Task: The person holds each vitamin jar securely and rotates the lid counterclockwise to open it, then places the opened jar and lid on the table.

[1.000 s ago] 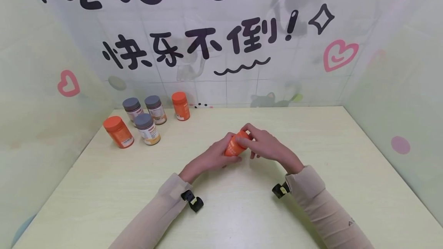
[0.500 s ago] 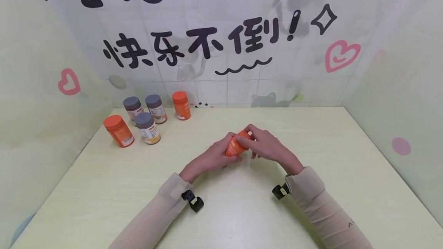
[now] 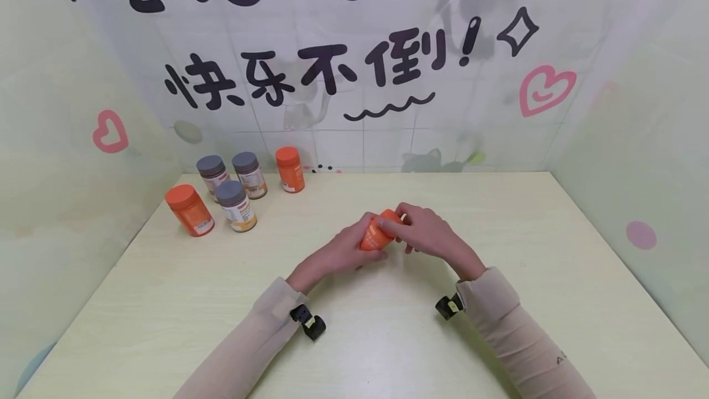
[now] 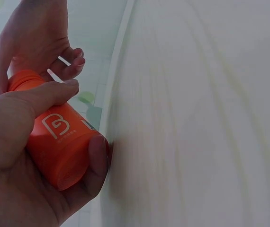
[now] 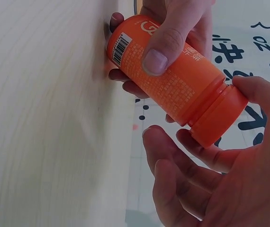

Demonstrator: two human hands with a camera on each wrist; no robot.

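1. At the pale table, my head view finds the left hand and right hand meeting on a tilted orange bottle, well apart from five standing jars.
2. On the left wrist feed, I see the left hand wrapped around the bottle.
3. From the right wrist, I see the right hand pinching its cap.

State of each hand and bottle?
Held orange bottle: tilted, lid on; tightness unclear
Left hand: grips it
Right hand: pinches its lid
Left orange bottle: upright, lidded
Back orange bottle: upright, lidded
Front gray-lidded bottle: upright
Back-left gray-lidded bottle: upright
Back-right gray-lidded bottle: upright
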